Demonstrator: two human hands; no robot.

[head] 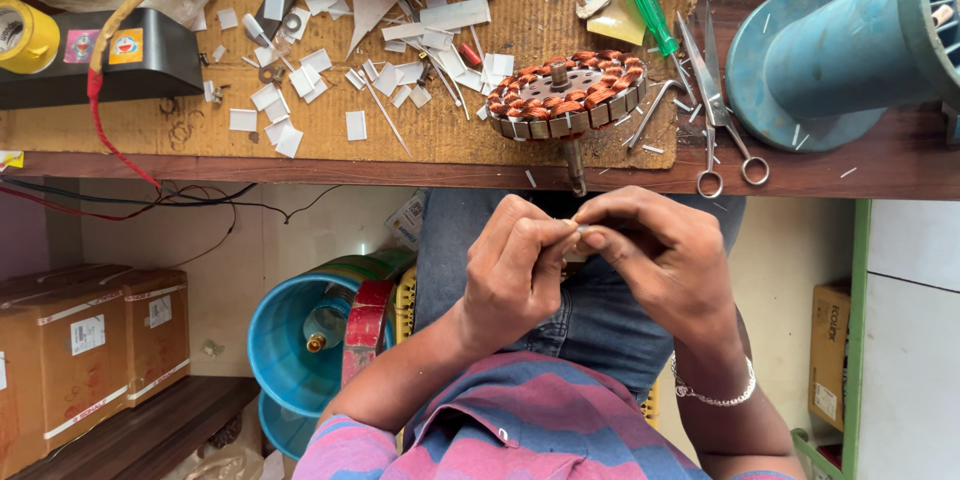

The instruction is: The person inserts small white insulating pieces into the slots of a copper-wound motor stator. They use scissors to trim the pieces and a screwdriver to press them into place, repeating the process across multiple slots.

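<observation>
Both hands meet over the lap, near side of the counter. The left hand and right hand pinch a small pale strip between their fingertips. The copper-wound stator lies just beyond, scissors to its right.

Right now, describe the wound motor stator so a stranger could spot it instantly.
Start at the cardboard sheet covering the wooden bench. Near its right front edge, above the hands, lies the stator. It is the only round disc ringed with copper-coloured coils, unlike the scattered white paper scraps.
</observation>
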